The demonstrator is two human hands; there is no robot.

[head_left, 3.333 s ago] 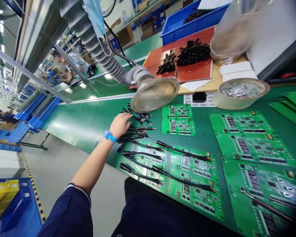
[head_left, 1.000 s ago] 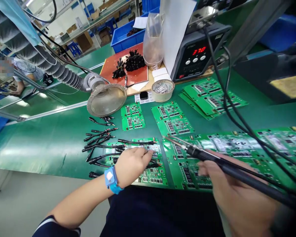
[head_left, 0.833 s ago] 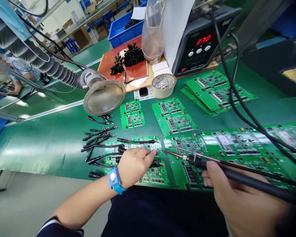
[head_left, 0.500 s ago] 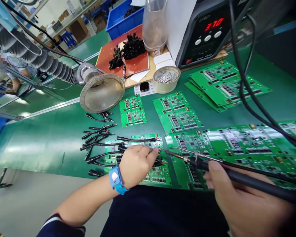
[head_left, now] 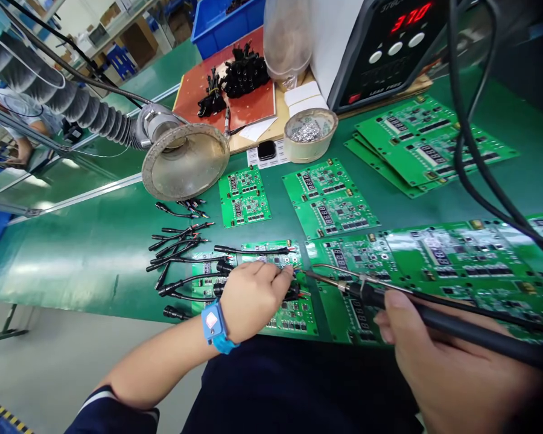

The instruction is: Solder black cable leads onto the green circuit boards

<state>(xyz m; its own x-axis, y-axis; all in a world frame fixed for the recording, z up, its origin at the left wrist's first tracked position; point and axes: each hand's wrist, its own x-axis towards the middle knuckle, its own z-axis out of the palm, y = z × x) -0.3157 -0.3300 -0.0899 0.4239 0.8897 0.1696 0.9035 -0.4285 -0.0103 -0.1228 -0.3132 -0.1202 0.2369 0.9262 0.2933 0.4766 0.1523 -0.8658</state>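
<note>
My left hand [head_left: 256,295], in a blue wrist strap [head_left: 216,325], is closed in a pinch over a green circuit board [head_left: 298,319]. Thin coloured wire ends show at its fingertips; the black cable they belong to is mostly hidden under the hand. My right hand [head_left: 461,367] grips a soldering iron [head_left: 452,325] with a thin metal solder guide tube [head_left: 339,269] along its top. The iron's tip points left and sits right by the left fingertips; whether it touches the wires is too small to tell. Several black connector cables [head_left: 187,283] lie left of the hand, some across the boards.
A fume extractor hood [head_left: 185,163] hangs at the left. Behind stand a soldering station [head_left: 389,54] reading 370, a tape roll [head_left: 310,135] holding silvery bits, and bundled black cables [head_left: 244,72]. More boards [head_left: 429,144] lie stacked at right. Another person's arm [head_left: 25,150] shows far left.
The view has shifted slightly. The soldering iron's tip stays close to the left fingertips, and both hands keep nearly the same pose and hold.
</note>
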